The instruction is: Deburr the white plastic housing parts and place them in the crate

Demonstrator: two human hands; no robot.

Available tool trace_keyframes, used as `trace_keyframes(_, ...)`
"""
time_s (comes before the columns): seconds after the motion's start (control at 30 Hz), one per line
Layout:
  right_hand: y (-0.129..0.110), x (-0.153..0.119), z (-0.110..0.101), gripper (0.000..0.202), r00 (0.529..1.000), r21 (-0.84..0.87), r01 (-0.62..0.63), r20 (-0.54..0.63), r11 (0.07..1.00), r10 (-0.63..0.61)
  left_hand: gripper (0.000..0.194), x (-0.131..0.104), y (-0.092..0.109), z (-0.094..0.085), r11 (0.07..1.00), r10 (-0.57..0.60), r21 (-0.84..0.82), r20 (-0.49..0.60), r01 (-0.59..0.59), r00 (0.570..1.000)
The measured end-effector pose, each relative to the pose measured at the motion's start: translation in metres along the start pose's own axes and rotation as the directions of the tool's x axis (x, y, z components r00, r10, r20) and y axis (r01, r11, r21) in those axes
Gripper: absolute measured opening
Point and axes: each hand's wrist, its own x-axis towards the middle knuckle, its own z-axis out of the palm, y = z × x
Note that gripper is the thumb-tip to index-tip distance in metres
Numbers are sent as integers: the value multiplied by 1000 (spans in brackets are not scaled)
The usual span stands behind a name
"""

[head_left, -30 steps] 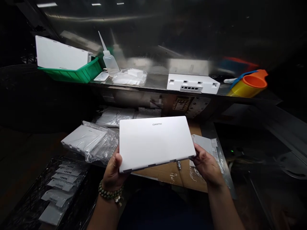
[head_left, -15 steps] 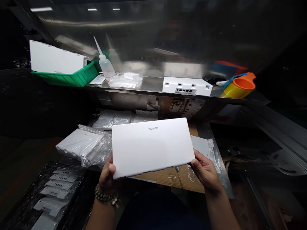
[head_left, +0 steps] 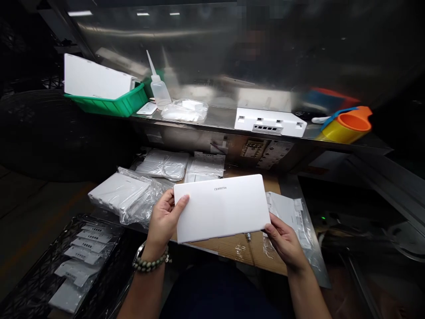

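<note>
A white plastic router cover (head_left: 222, 212) with upside-down HUAWEI lettering is held up in front of me, its broad smooth face towards me. My left hand (head_left: 168, 217) grips its upper left edge, thumb on the face and fingers behind. At the lower right corner my right hand (head_left: 283, 239) pinches the cover, its fingers partly hidden behind it. Beneath it lies a brown cardboard sheet (head_left: 265, 254) on the bench. Bagged white covers (head_left: 119, 190) lie to the left of my left hand, and another bagged cover (head_left: 287, 212) lies behind my right hand.
On the steel shelf stand a green bin (head_left: 109, 104) with white housings, a squeeze bottle (head_left: 160, 92), a white router housing (head_left: 268, 122) with ports, and a yellow-orange tape roll (head_left: 345, 126). A black crate (head_left: 109, 248) at lower left holds several white parts. More bagged parts (head_left: 162, 164) lie behind.
My left hand has moved up from the cover's lower left corner to its upper left edge. The cover sits slightly lower and farther right in view; my right hand keeps its corner grip.
</note>
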Motion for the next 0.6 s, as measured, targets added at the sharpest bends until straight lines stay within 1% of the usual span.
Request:
trace_keyframes(0.07, 9, -2, -3, 46, 1000, 15, -20, -10, 1000, 20, 33, 0, -2, 0, 999, 21, 43, -40, -20, 999)
trace_keyframes(0.13, 15, -4, -5, 45, 999, 32, -30, -18, 999, 31, 38, -1, -3, 0, 994, 60, 99, -77, -52, 995)
trace_keyframes(0.2, 18, -5, -5, 44, 999, 54, -36, -17, 998, 37, 42, -2, -2, 0, 991, 84, 117, -100, -72, 991)
trace_keyframes(0.4, 13, -6, -1, 43, 999, 76, -47, -23, 996, 49, 45, -1, -1, 1, 997, 73, 13, -126, -72, 989)
trace_keyframes(0.5, 9, -5, 1, 43, 998, 69, -54, -22, 996, 56, 45, 3, -7, -1, 998, 61, 4, -148, -61, 987)
trace_keyframes(0.6, 5, -4, 2, 46, 998, 62, -59, 5, 996, 59, 43, 8, -14, -2, 999, 34, -21, -186, -38, 982)
